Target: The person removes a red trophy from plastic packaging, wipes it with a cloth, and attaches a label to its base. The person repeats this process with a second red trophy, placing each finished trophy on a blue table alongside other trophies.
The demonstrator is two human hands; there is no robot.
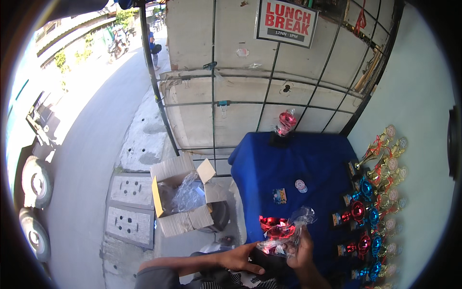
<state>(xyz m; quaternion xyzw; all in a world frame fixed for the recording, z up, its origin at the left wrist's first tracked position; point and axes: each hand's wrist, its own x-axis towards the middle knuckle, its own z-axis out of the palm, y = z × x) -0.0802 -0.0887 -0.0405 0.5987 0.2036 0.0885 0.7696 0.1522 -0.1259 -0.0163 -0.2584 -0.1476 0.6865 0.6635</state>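
- Red metallic trophy cup (280,233), between both hands, over the blue tablecloth (257,166); long axis unclear.
- Right hand (301,254), nearer, pinches its clear plastic wrap (303,216).
- Left hand (237,258), leftward: thumb and fingers parted, grip cannot be told.

Right hand (302,251) has room ahead over blue cloth (317,150); trophies (374,216) block its right.

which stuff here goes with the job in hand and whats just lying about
Likely part of the job:
- red cup in clear plastic, at right hand
- rectangular label and round disc on blue cloth
- trophies beside the wall

Just about:
- framed sign
- binder clip
- tyres
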